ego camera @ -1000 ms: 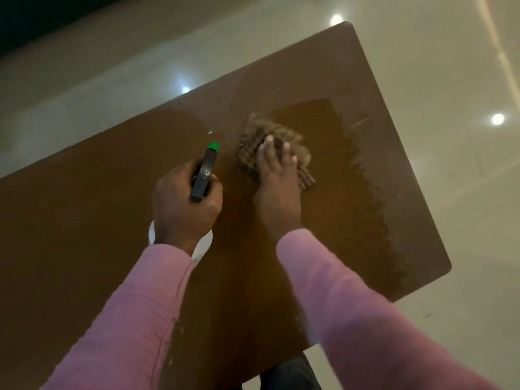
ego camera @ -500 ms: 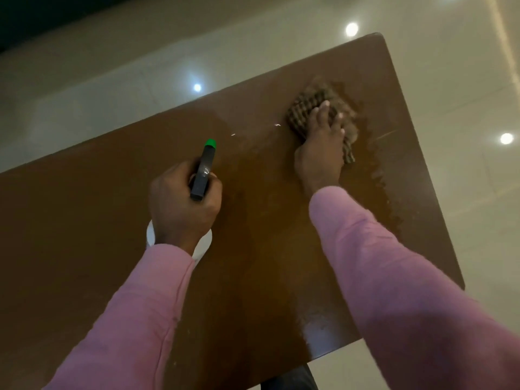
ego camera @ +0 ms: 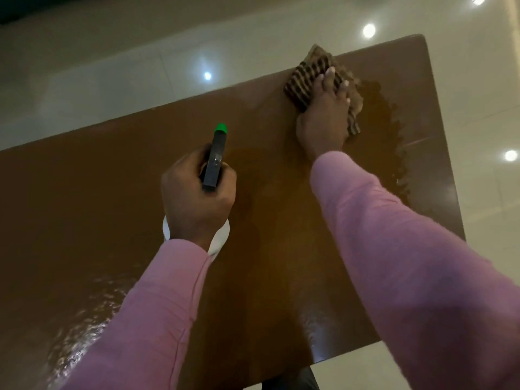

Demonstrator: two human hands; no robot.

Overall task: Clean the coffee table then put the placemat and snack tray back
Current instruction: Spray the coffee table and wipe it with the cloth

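This looks like a room in a home, probably a living room, though little beyond the floor shows. A low, glossy brown coffee table stands on pale polished floor tiles that carry round light reflections. Household cleaning gear is on it: a green-tipped spray bottle and a checked cloth.

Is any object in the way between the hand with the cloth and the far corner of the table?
Nothing visible lies on the brown wooden coffee table between the checked brown cloth under the right hand and that corner.
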